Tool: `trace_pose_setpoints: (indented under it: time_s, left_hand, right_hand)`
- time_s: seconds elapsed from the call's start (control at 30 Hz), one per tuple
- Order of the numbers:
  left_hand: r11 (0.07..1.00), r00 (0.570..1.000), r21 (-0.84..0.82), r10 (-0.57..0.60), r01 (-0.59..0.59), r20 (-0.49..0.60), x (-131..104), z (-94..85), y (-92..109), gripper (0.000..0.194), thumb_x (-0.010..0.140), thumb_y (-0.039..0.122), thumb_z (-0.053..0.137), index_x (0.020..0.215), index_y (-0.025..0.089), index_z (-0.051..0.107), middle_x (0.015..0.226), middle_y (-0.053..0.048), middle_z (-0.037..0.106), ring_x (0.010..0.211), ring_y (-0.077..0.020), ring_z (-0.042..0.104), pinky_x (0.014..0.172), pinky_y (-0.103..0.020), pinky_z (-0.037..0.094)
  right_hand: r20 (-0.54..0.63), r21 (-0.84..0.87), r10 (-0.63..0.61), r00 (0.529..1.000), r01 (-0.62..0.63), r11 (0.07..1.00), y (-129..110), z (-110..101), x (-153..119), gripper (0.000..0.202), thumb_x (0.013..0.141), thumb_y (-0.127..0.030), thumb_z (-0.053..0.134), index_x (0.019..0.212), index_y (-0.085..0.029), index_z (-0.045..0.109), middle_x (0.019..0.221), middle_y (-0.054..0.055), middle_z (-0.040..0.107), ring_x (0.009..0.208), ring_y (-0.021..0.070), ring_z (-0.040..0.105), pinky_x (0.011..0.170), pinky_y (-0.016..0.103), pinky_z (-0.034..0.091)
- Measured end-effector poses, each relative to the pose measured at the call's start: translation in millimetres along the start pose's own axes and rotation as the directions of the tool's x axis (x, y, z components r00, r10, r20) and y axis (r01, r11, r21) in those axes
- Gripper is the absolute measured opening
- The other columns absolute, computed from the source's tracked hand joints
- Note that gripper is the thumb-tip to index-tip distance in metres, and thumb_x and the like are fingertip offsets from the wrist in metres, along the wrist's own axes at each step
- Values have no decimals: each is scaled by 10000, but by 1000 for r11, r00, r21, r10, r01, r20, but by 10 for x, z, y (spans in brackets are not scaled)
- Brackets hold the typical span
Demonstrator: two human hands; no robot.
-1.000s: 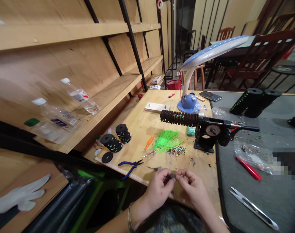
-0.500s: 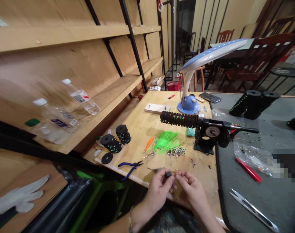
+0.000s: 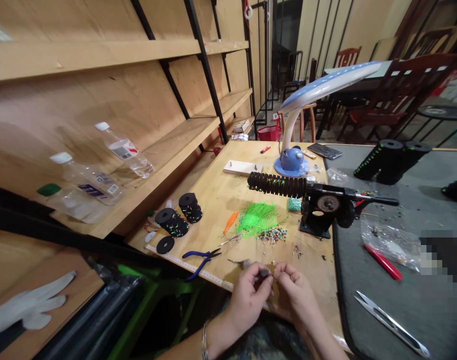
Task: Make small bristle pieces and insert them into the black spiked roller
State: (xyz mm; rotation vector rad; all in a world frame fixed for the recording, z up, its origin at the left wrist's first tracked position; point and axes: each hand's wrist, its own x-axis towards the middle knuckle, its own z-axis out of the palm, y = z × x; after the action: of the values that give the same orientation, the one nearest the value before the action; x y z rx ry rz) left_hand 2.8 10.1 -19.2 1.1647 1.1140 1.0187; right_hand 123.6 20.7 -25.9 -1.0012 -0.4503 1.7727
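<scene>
My left hand (image 3: 247, 300) is closed around a small dark, rounded piece (image 3: 265, 273) at the table's front edge. Close beside it, my right hand (image 3: 298, 295) pinches thumb and fingers together. Whatever lies in that pinch is too small to make out. Beyond the hands are a heap of small multicoloured beads (image 3: 274, 235) and a pile of bright green thin strands (image 3: 259, 218). Blue-handled pliers (image 3: 201, 259) lie to the left, and an orange-handled tool (image 3: 230, 222) lies by the strands. A thin-tipped tool (image 3: 240, 262) rests just past my left hand.
Black foam spools (image 3: 171, 221) stand at the left edge. A black winding device (image 3: 320, 207) and blue lamp (image 3: 291, 161) stand at the back. On the grey mat (image 3: 382, 305) lie thread snips (image 3: 391, 322) and a red-handled tool (image 3: 384, 262). Shelves with bottles (image 3: 128, 150) flank the left.
Both hands have shifted very slightly, and the dark piece sits a little lower and further right. The view has moved a touch; everything else stays in place.
</scene>
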Motion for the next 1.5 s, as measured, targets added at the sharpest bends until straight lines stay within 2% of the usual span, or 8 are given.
trace_pose_setpoints:
  time_s: [0.1,0.27,0.47,0.7,0.93,1.27,1.4,1.5]
  left_hand:
    - [1000,1000,11,-19,19,11,0,0,24,147,856,285,588,805,158,533,666,25,535,604,-113,546,586,-224,431]
    - [997,997,-34,-75,75,15,6,-15,86,136,835,283,600,808,166,535,671,34,527,589,-113,560,579,-224,429]
    - [995,996,-50,-90,91,28,17,-22,153,100,770,217,617,813,163,545,696,29,537,597,-108,541,589,-224,433]
    - [991,989,-19,-132,134,60,34,-20,187,50,768,210,555,786,166,541,600,40,511,556,-114,514,573,-232,414]
    - [991,998,126,-55,52,16,47,-31,120,13,732,172,578,737,165,568,679,4,544,634,-130,510,610,-229,401]
    - [987,998,147,-69,69,-8,66,-4,192,91,699,237,610,712,147,604,597,20,511,559,-116,423,545,-224,338]
    - [978,998,200,-60,64,-24,62,-9,189,101,726,238,612,732,139,635,612,6,550,558,-115,440,544,-221,339]
    - [962,1000,271,-23,25,-11,64,-60,206,88,761,225,602,753,144,634,633,2,564,573,-120,468,549,-217,356]
  right_hand:
    - [-27,87,63,998,-60,994,-36,23,-18,292,542,-321,784,629,-214,527,464,-76,520,395,85,437,409,192,357]
    - [-76,50,87,993,-84,995,-144,30,-86,302,588,-333,786,617,-207,513,377,-149,307,316,22,167,339,157,128]
    - [-81,-73,-57,995,51,996,-141,-34,-94,322,599,-385,803,644,-188,553,475,-94,466,412,67,358,421,184,269]
    - [-57,-157,-54,997,44,987,-156,-46,-120,343,608,-427,790,672,-197,543,474,-91,481,409,84,399,436,197,295]
    - [-67,-203,-73,995,58,977,-133,-58,-115,312,621,-406,776,672,-195,552,482,-88,464,419,82,373,441,200,282]
    - [-5,-294,-131,991,124,948,-162,-2,-115,393,590,-515,791,636,-202,558,555,-50,510,510,111,435,495,214,359]
    - [33,-418,-208,978,203,885,-173,-58,-111,336,677,-494,728,671,-191,583,594,-39,506,557,124,439,537,227,361]
    - [97,-587,-264,960,269,763,-212,-124,-125,237,730,-418,673,744,-185,633,558,-53,466,534,128,415,517,236,330]
